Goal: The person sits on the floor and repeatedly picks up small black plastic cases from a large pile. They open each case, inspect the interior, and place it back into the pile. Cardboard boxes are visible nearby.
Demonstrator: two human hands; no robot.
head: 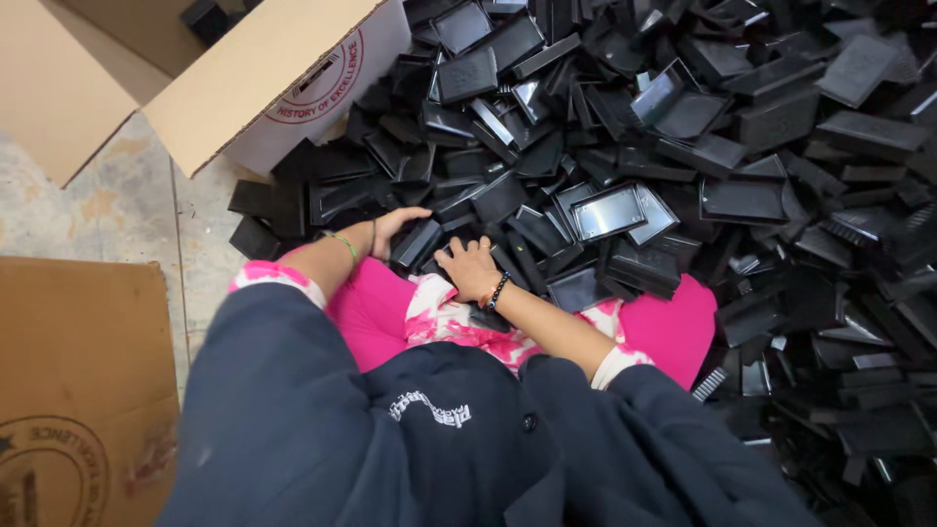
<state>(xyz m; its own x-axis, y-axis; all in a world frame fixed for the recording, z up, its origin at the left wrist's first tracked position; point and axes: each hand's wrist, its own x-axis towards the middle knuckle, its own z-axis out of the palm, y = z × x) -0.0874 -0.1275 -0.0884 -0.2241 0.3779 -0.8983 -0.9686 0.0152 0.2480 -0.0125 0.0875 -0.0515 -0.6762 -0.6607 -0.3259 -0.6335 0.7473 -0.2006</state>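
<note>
1. You are sitting on the floor point(117, 210) at the near edge of a big heap of black plastic trays point(683, 146), with both of your hands reaching into it just ahead of your knees.
2. Your left hand point(395, 226) is curling over the end of one black tray point(418, 244) at the heap's near-left edge; the fingers are wrapping its rim, so it looks clamped on that piece, though the underside of the grip is hidden.
3. Your right hand point(470, 267) is lying flat, fingers spread, on the trays just beside that one. It is pressing on the pile rather than closing on anything, so it reads as open.
4. Your two hands are sitting near each other but not touching, with the held tray between them.
5. The step in hand appears to be picking single trays out of the heap, and it looks to be early: most of the pile is lying loose and unsorted.
6. An open cardboard box point(264, 83) is standing at the heap's far-left corner, and a flattened cardboard sheet point(83, 371) is lying on the floor to your left.
7. The next move calls for lifting the held tray clear without dragging its neighbours, since the pieces are overlapping and interlocking.
</note>
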